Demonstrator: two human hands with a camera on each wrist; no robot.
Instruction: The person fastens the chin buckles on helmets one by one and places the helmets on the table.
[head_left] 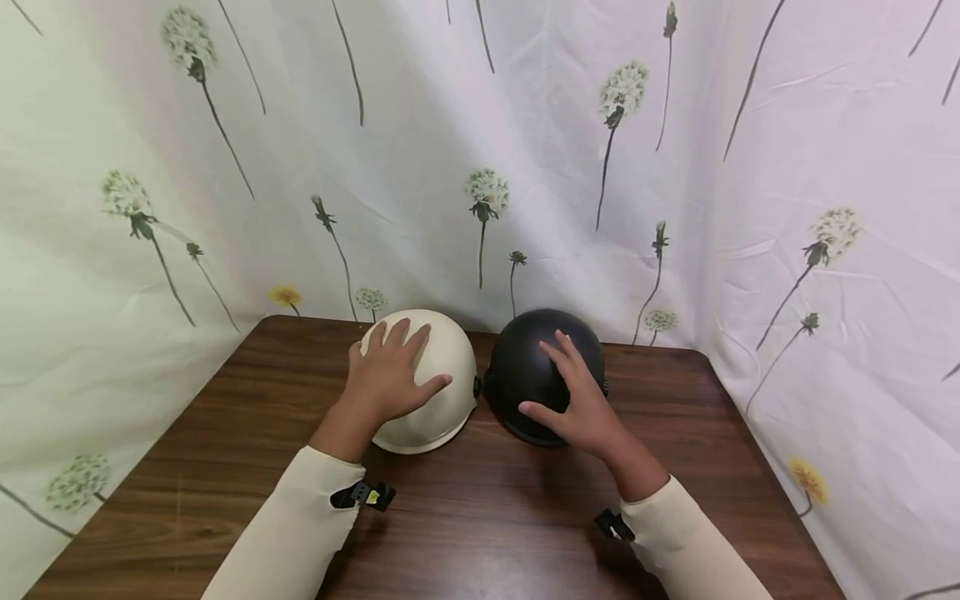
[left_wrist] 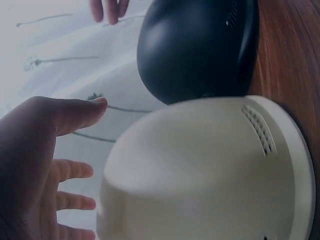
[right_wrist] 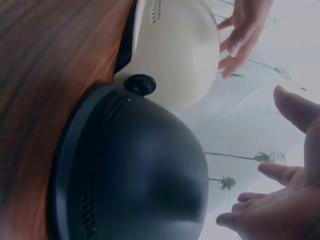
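Two helmets sit dome-up, side by side, near the back edge of the table. The left one is a cream helmet (head_left: 450, 358) with a vent grille low on its shell in the left wrist view. Beside it stands a black helmet (head_left: 517, 358); a round black knob (right_wrist: 140, 85) shows between the two in the right wrist view. My left hand (head_left: 386, 379) is spread over the cream dome, fingertips close to its top. Over the black dome hovers my right hand (head_left: 581, 404), thumb apart from the fingers, with a gap to the shell in the right wrist view.
The brown wooden table (head_left: 465, 533) has its back edge close to a white curtain (head_left: 420, 167) printed with dandelions. The curtain also runs along both sides. Small black cameras (head_left: 371, 496) are strapped at both wrists, over cream sleeves (head_left: 292, 525).
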